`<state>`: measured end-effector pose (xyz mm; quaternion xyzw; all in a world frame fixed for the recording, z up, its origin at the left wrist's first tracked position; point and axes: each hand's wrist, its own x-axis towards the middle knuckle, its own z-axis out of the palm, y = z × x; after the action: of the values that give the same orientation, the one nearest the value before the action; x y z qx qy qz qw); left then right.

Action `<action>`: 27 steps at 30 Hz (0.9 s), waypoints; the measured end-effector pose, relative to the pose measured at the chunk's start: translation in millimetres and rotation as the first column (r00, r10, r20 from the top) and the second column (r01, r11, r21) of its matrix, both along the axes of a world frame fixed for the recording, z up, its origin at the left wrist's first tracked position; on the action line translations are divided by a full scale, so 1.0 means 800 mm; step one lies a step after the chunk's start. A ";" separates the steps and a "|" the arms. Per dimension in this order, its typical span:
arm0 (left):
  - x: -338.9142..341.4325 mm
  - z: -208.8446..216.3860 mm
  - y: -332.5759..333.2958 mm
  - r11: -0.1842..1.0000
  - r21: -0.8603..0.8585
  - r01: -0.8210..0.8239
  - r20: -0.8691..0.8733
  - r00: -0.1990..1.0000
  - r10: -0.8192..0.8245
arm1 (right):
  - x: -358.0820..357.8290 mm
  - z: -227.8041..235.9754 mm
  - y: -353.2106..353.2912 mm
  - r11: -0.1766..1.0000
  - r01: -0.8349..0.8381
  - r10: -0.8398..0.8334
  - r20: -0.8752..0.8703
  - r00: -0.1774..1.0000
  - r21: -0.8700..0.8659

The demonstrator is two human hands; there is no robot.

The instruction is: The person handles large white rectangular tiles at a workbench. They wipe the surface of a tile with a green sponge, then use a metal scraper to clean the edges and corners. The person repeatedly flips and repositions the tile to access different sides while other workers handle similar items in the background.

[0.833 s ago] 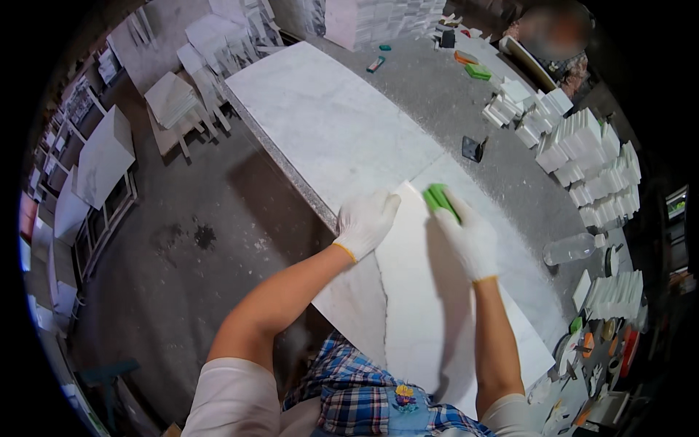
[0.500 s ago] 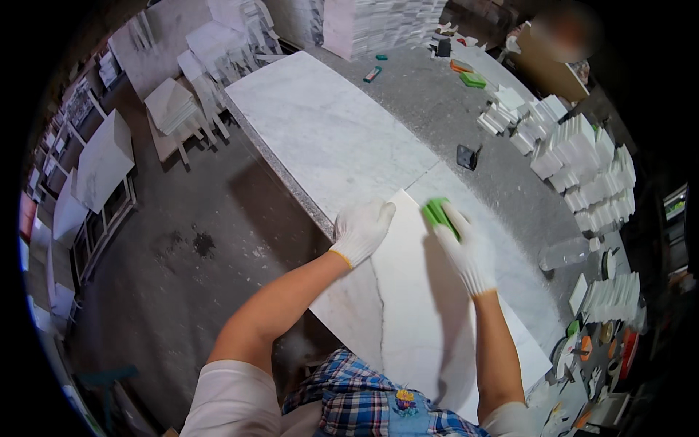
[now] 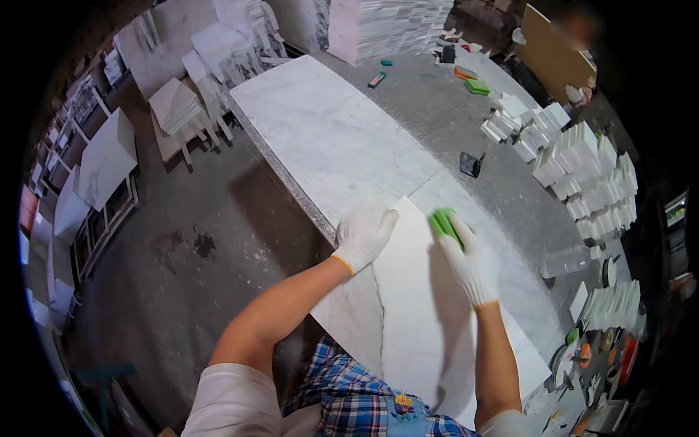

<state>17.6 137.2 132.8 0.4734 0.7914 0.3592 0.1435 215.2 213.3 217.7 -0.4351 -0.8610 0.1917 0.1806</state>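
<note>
A white marble slab [image 3: 411,306] with a grey vein lies at an angle over a larger slab on the bench in front of me. My left hand [image 3: 364,237], in a white knit glove, grips its left edge near the far corner, fingers held together. In my gloved right hand [image 3: 470,266] is a green hand sanding block [image 3: 445,227], by the slab's far right edge. My fingers wrap over the block and hide part of it. Whether its face touches the edge cannot be made out.
Beyond lies a long marble slab [image 3: 320,124] on the grey bench. Stacked white pieces [image 3: 579,160], a black object [image 3: 470,164], a plastic bottle [image 3: 566,261] and another green block [image 3: 477,87] stand to the right. Slabs on racks [image 3: 108,156] line the left floor.
The green sanding block and right hand have shifted slightly along the slab's edge, with less motion blur. My left hand keeps its place on the slab. The whole view has moved a little.
</note>
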 end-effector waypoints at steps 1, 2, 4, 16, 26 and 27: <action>-0.001 -0.005 0.000 1.000 0.021 0.009 -0.016 1.000 -0.009 | 0.021 -0.001 -0.001 1.000 0.021 -0.020 0.038 0.999 -0.013; -0.003 -0.010 0.002 0.999 0.042 0.016 -0.032 0.999 -0.015 | 0.028 -0.004 -0.001 0.999 0.039 -0.037 0.076 0.996 -0.024; 0.001 -0.009 0.002 0.998 0.045 0.048 -0.058 0.997 -0.046 | 0.004 -0.007 0.001 1.000 0.004 -0.004 -0.009 1.000 -0.029; 0.001 0.007 -0.001 0.994 -0.102 0.048 -0.022 0.998 -0.050 | 0.038 -0.005 0.001 0.994 0.088 -0.085 0.038 0.996 -0.066; 0.005 -0.026 0.011 0.999 0.001 -0.049 0.047 0.998 0.049 | -0.041 -0.004 -0.006 0.975 0.171 -0.186 0.100 0.977 0.144; 0.004 -0.027 0.014 0.998 0.032 -0.051 0.022 0.998 0.050 | -0.028 0.002 -0.014 0.972 0.170 -0.191 0.124 0.974 0.160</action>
<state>20.9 148.6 110.9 0.4515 0.7956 0.3808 0.1350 193.2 202.3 219.4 -0.5094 -0.8401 0.0792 0.1688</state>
